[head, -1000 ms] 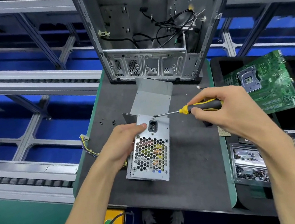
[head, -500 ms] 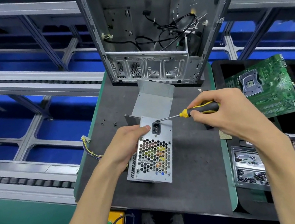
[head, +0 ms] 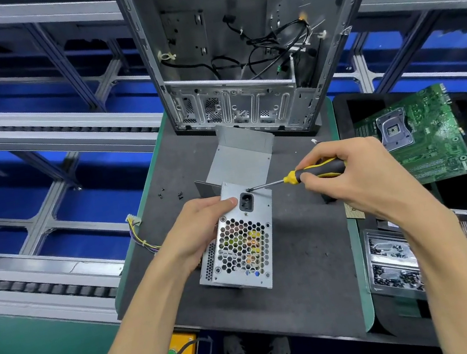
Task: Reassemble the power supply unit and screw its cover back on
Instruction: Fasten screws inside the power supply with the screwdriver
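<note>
A: Why was the power supply (head: 239, 236) stood on end on the dark mat (head: 306, 256)?

B: Probably so its grilled face pointed up at the person. The left hand (head: 200, 229) was wrapped round its left side, thumb on the top corner beside the socket, apparently to steady it. The right hand (head: 355, 177) was clenched on the screwdriver (head: 301, 175), whose tip sat at a screw just above the socket.

A: And the cover?

B: A bent grey metal sheet (head: 241, 157) lay just behind the unit, before the open computer case (head: 239, 56); I couldn't tell whether it was the cover.

A: Any containers?

B: A clear compartment tray (head: 388, 263) at the right held small dark screws. A few loose screws (head: 171, 194) lay on the mat.
</note>
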Tool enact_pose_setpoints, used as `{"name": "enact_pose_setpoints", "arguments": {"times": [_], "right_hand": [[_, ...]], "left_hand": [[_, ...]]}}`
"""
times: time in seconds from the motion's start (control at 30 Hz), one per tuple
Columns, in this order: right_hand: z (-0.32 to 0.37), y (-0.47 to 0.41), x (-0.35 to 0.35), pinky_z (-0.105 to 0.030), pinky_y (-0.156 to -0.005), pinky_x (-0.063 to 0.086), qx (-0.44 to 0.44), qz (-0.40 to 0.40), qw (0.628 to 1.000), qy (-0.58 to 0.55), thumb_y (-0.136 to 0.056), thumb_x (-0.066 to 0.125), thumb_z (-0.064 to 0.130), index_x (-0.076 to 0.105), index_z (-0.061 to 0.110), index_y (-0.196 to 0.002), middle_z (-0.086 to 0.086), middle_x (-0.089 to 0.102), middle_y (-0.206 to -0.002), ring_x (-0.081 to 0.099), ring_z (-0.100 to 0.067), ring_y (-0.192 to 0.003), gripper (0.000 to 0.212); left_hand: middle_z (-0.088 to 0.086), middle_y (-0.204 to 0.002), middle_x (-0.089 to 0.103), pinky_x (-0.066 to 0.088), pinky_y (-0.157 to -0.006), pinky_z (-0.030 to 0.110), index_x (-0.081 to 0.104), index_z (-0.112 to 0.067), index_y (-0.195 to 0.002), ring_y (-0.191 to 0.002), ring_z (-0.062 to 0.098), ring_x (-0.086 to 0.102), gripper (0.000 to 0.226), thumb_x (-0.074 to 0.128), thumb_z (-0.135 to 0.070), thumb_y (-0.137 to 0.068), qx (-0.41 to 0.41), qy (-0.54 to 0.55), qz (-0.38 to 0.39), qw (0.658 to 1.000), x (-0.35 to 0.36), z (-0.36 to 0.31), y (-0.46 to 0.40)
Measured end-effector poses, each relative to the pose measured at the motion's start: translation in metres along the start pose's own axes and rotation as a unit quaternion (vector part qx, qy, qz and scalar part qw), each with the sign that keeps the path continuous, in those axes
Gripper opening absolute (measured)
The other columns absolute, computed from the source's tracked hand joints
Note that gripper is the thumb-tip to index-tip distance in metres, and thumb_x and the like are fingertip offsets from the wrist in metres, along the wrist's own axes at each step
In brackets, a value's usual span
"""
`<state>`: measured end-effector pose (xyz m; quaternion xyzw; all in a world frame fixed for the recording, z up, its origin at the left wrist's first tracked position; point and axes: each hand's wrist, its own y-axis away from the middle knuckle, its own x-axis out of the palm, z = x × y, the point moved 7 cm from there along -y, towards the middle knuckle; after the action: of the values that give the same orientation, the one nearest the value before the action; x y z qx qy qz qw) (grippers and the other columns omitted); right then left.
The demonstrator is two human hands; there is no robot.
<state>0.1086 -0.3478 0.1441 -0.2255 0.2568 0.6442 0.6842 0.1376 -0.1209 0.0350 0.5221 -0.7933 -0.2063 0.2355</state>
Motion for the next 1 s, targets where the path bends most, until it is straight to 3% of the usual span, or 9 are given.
{"name": "enact_pose_setpoints", "arguments": {"times": [0.17, 0.23, 0.37, 0.53, 0.6, 0.73, 0.83, 0.93, 1.0], "right_hand": [[0.009, -0.004, 0.002, -0.015, -0.05, 0.046, -0.022, 0.023, 0.999, 0.025, -0.082, 0.076, 0.02, 0.073, 0.03, -0.081, 0.014, 0.074, -0.071, 0.069, 0.002, -0.06, 0.011], [0.016, -0.007, 0.002, -0.018, -0.053, 0.047, -0.025, 0.049, 0.997, 0.054, -0.08, 0.071, 0.027, 0.068, 0.031, -0.084, 0.02, 0.073, -0.071, 0.068, 0.0, -0.059, 0.007], [0.031, -0.015, 0.003, -0.017, -0.05, 0.041, -0.034, 0.094, 0.989, 0.105, -0.072, 0.064, 0.034, 0.052, 0.028, -0.091, 0.036, 0.064, -0.066, 0.059, -0.003, -0.059, 0.022], [0.053, -0.021, 0.0, -0.021, -0.053, 0.044, -0.068, 0.052, 0.993, 0.075, -0.079, 0.073, 0.031, 0.063, 0.021, -0.082, 0.009, 0.067, -0.063, 0.057, -0.008, -0.058, 0.014], [0.06, -0.024, 0.001, -0.032, -0.058, 0.048, -0.081, 0.02, 0.994, 0.064, -0.084, 0.078, 0.029, 0.06, 0.016, -0.073, 0.001, 0.066, -0.062, 0.059, -0.016, -0.059, 0.025], [0.064, -0.03, 0.011, -0.036, -0.056, 0.038, -0.107, -0.058, 0.986, 0.118, -0.089, 0.072, 0.046, 0.034, 0.023, -0.062, 0.002, 0.051, -0.052, 0.04, -0.02, -0.055, 0.052], [0.06, -0.033, 0.021, -0.037, -0.059, 0.045, -0.104, -0.086, 0.979, 0.15, -0.094, 0.058, 0.056, 0.048, 0.022, -0.072, 0.005, 0.055, -0.056, 0.05, -0.019, -0.059, 0.042], [0.059, -0.039, 0.041, -0.045, -0.079, 0.056, -0.127, -0.058, 0.989, -0.057, -0.101, 0.062, 0.028, 0.07, 0.021, -0.097, 0.006, 0.07, -0.086, 0.065, -0.017, -0.081, 0.011], [0.058, -0.04, 0.054, -0.041, -0.088, 0.057, -0.127, -0.033, 0.96, -0.248, -0.103, 0.058, 0.01, 0.071, 0.015, -0.112, 0.005, 0.071, -0.082, 0.069, -0.017, -0.084, 0.017]], "left_hand": [[0.017, -0.101, 0.078, 0.062, -0.072, 0.03, 0.078, -0.005, -0.106, -0.088, 0.027, 0.076, 0.023, 0.059, -0.018, -0.101, 0.003, -0.008, 0.0, 1.0, -0.001, 0.001, -0.002], [0.017, -0.1, 0.078, 0.06, -0.068, 0.029, 0.078, -0.005, -0.104, -0.085, 0.025, 0.076, 0.023, 0.06, -0.018, -0.101, 0.003, -0.009, -0.001, 1.0, -0.002, 0.001, -0.003], [0.017, -0.099, 0.078, 0.059, -0.067, 0.028, 0.079, -0.006, -0.101, -0.086, 0.026, 0.077, 0.023, 0.06, -0.019, -0.1, -0.001, -0.011, 0.0, 1.0, -0.003, 0.002, -0.003], [0.017, -0.1, 0.078, 0.06, -0.074, 0.032, 0.08, -0.007, -0.1, -0.092, 0.03, 0.076, 0.022, 0.062, -0.02, -0.1, 0.01, -0.018, 0.002, 1.0, -0.003, 0.002, -0.004], [0.018, -0.1, 0.078, 0.06, -0.077, 0.034, 0.08, -0.007, -0.099, -0.093, 0.031, 0.075, 0.022, 0.062, -0.019, -0.099, 0.013, -0.016, 0.002, 1.0, -0.003, 0.002, -0.004], [0.019, -0.101, 0.077, 0.061, -0.079, 0.035, 0.079, -0.004, -0.1, -0.096, 0.035, 0.075, 0.022, 0.062, -0.018, -0.099, 0.011, -0.01, -0.001, 1.0, -0.004, 0.002, -0.004], [0.019, -0.101, 0.077, 0.061, -0.086, 0.041, 0.079, -0.005, -0.101, -0.097, 0.036, 0.075, 0.022, 0.062, -0.019, -0.099, 0.01, -0.009, -0.003, 1.0, -0.005, 0.002, -0.004], [0.018, -0.1, 0.078, 0.06, -0.088, 0.042, 0.079, -0.006, -0.101, -0.097, 0.035, 0.075, 0.021, 0.062, -0.019, -0.099, 0.01, -0.011, -0.005, 1.0, -0.004, 0.001, -0.004], [0.018, -0.1, 0.078, 0.061, -0.086, 0.039, 0.079, -0.005, -0.101, -0.097, 0.034, 0.075, 0.022, 0.062, -0.018, -0.099, 0.009, -0.008, -0.005, 1.0, -0.004, 0.001, -0.003]]}}
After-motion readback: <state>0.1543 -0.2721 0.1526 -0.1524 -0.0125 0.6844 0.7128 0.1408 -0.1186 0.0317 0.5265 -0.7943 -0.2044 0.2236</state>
